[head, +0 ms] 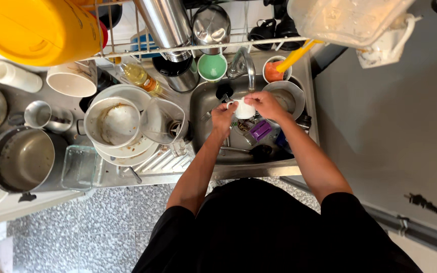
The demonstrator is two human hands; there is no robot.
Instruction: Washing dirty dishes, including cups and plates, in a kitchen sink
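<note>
both hands on the white mug [244,109] under the tap [245,63], mid-sink [203,96]: left hand [222,117] and right hand [264,103] fingers curled round it.

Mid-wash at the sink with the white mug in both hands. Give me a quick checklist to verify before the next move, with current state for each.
1. White mug held by both hands: ok. Left hand and right hand each have a grip on it.
2. Mug under the tap: ok, it sits just below the spout.
3. Water running: cannot tell.
4. Free room in the sink: not ok, utensils and a purple item crowd the basin.
5. Space on the left drainboard: not ok, stacked plates with a dirty bowl fill it.
</note>
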